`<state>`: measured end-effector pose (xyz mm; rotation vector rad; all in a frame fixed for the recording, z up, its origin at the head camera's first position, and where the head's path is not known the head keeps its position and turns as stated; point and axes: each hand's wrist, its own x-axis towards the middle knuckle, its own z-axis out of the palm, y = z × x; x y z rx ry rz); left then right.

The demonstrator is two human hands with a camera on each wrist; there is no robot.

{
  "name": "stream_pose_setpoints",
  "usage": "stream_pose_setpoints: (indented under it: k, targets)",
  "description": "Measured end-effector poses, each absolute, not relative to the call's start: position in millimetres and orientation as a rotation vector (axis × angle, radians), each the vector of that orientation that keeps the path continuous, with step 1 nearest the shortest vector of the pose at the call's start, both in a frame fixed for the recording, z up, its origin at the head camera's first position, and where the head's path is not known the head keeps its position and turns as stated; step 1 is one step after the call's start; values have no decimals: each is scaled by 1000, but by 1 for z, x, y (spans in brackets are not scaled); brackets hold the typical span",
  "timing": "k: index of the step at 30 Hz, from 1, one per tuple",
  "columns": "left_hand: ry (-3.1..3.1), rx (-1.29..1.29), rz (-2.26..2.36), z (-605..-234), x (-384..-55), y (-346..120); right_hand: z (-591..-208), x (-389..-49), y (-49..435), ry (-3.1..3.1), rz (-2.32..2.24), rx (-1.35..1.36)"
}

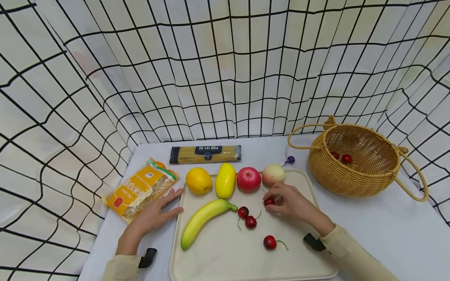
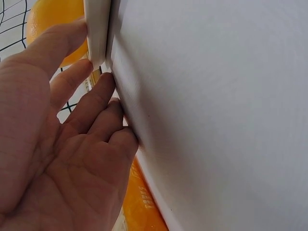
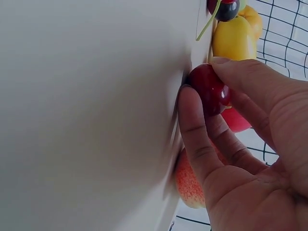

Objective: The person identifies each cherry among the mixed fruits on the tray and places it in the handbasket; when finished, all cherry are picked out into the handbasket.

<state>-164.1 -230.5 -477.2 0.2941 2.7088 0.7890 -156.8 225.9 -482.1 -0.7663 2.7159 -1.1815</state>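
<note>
2 cherries (image 1: 347, 159) in the wicker basket (image 1: 337, 181), 1 in the right hand (image 1: 293, 205), 3 on the tray (image 1: 225, 261)

In the head view, pinches the held cherry (image 1: 269, 201) with the right hand over the tray's far right part, just below the peach (image 1: 274, 174). Shows 3 loose cherries (image 1: 270, 242): 2 side by side near the tip of the banana (image 1: 204, 222), 1 apart and closer. Lines up the orange (image 1: 198, 180), a yellow mango-like fruit (image 1: 225, 180), a red apple (image 1: 249, 179) and the peach along the tray's far edge. Rests the left hand (image 1: 154, 212) at the tray's left rim, beside the yellow bag (image 1: 140, 189). Seems part-way along with the cherries: at least 2 inside the basket, 4 outside, counting the pinched 1.

In the left wrist view, shows relaxed, extended fingers and nothing held, with the thumb against the tray's rim.

In the right wrist view, confirms the pinch: thumb on 1 side of the cherry, fingertip on the other, close to the tray's surface. Gives no sure sign of whether cherry and tray touch.
</note>
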Motion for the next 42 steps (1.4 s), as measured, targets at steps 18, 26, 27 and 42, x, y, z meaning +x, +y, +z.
stream_pose_setpoints:
  k: [18,26,27,42]
  targets:
    - [2711,293,812,-480,-163,-228,-471,-162,236,2674,-1154,-785]
    - [2721,278,822,-478,-162,-231,-460,-174,233,2646,-1206,-861]
    - [2717,275,819,-478,-162,-232,-458,-174,232,2645,-1203,-866]
    - [2719,289,828,-478,-163,-233,-419,-192,236,2697,-1199,-825]
